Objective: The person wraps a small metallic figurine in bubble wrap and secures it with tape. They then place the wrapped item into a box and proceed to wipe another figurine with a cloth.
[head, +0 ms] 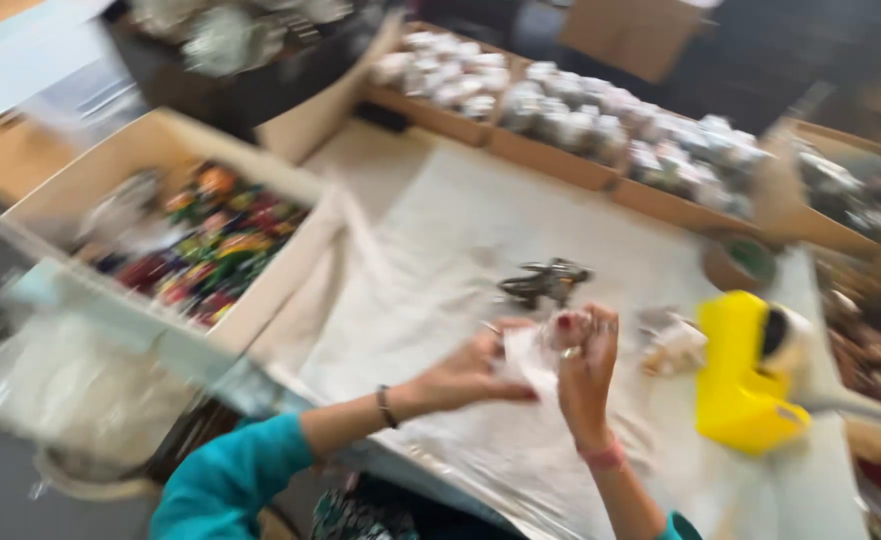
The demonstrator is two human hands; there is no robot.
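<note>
The frame is motion-blurred. My left hand (472, 368) and my right hand (585, 372) meet over a pale cloth-covered table (430, 250). Together they pinch a small clear plastic bag (532, 355) with something small inside; what it holds is too blurred to tell. A teal sleeve covers my left forearm, with a dark bracelet at the wrist. My right wrist wears a pink band. Just beyond my hands lies a small dark metal figure (545, 281) on the cloth.
A yellow tape dispenser (745, 378) sits to the right, a small clear packet (672, 345) beside it. A cardboard box of colourful items (210, 245) stands at left. Trays of wrapped pale pieces (580, 115) line the far edge. A round green-topped container (745, 260) is near them.
</note>
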